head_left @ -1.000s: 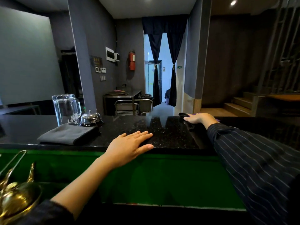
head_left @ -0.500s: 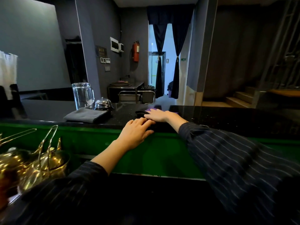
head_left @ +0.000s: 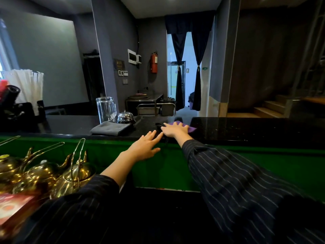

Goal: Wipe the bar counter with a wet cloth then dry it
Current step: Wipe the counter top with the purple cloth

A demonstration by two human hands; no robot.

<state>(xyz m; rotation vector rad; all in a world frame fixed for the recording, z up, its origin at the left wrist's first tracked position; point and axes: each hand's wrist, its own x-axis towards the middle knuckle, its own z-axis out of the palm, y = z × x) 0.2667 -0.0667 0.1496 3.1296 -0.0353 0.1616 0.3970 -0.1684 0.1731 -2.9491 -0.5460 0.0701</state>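
The black speckled bar counter (head_left: 246,128) runs across the view above a green front panel. My right hand (head_left: 175,129) lies flat with straight fingers on a purple cloth (head_left: 190,127), pressing it onto the counter top near the middle. Only the cloth's right edge shows past the hand. My left hand (head_left: 146,147) rests with straight fingers on the counter's near edge, just left of and below the right hand, and holds nothing.
A folded grey cloth (head_left: 110,129) lies on the counter to the left, with an upturned glass mug (head_left: 106,110) and a metal service bell (head_left: 125,118) behind it. Several brass teapots (head_left: 44,175) stand below at the left. A straw holder (head_left: 22,95) stands far left.
My right hand has slid the purple cloth leftward along the counter, from the far right toward the middle, ending next to my left hand. The camera has drawn back and turned left.
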